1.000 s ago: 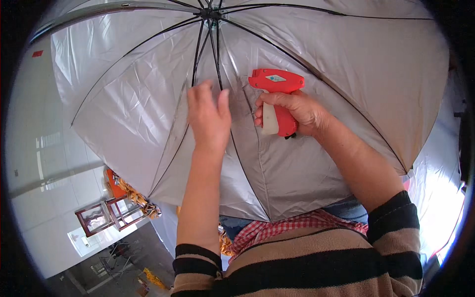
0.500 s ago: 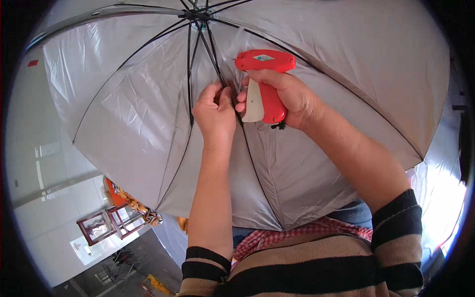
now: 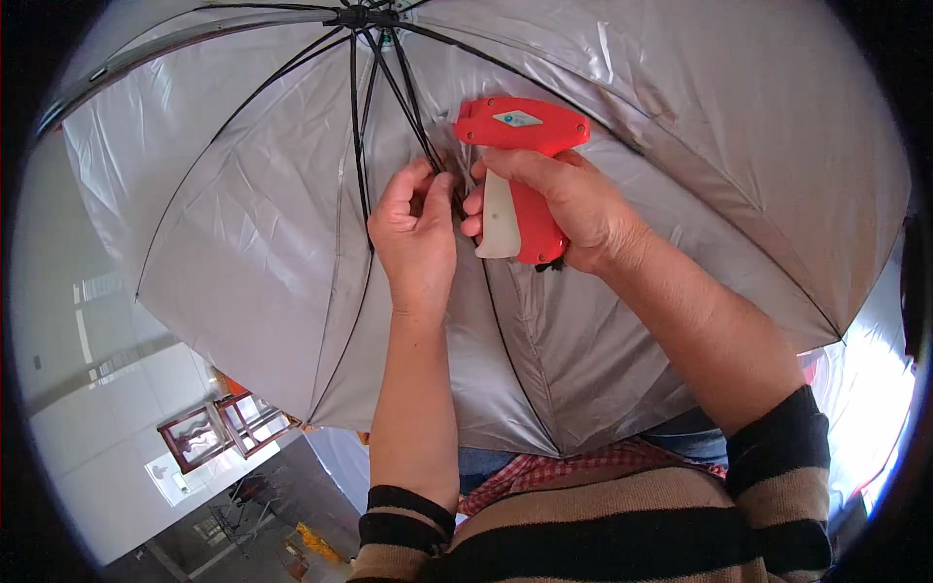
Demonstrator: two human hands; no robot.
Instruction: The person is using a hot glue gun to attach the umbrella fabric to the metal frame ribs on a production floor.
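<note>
An open umbrella spreads before me, its silvery inner side facing me. Thin black ribs fan out from a dark hub at the top. My left hand is closed in a pinch on a rib joint near the middle; the fingers partly hide that spot. Just to its right, my right hand grips a red tagging gun with a cream trigger. The gun's nose points left, close to the fabric above my left fingertips. Its needle is hard to make out.
The umbrella shaft runs toward the upper left. Beyond the canopy at lower left are a wooden-framed piece of furniture, a pale wall and a yellow item on the grey floor. Red checked cloth lies at my waist.
The canopy and hub have shifted slightly left and up. The tagging gun has turned a little and its grip sits slightly lower. My left hand keeps its pinch, moved slightly left.
</note>
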